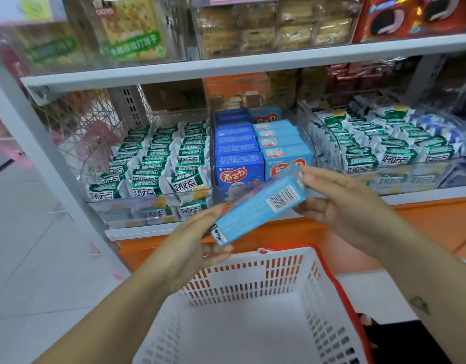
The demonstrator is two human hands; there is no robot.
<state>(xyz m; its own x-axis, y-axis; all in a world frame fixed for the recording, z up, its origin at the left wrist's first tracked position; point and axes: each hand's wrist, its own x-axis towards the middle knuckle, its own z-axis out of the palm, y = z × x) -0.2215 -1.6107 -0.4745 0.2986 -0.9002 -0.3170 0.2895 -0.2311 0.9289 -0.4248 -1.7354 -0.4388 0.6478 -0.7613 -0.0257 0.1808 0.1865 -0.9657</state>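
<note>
A light blue snack box with a barcode on its side is held tilted above a white shopping basket. My left hand pinches its lower left end between thumb and fingers. At the upper right end, my right hand grips the box from the side. The basket below has nothing in it. The box hangs in front of a clear bin on the lower shelf, which holds more blue boxes of the same brand.
Clear bins of green-and-white snack packets flank the blue boxes on both sides. The upper shelf carries cracker packs and a red bag. An orange base panel runs below. White floor lies to the left.
</note>
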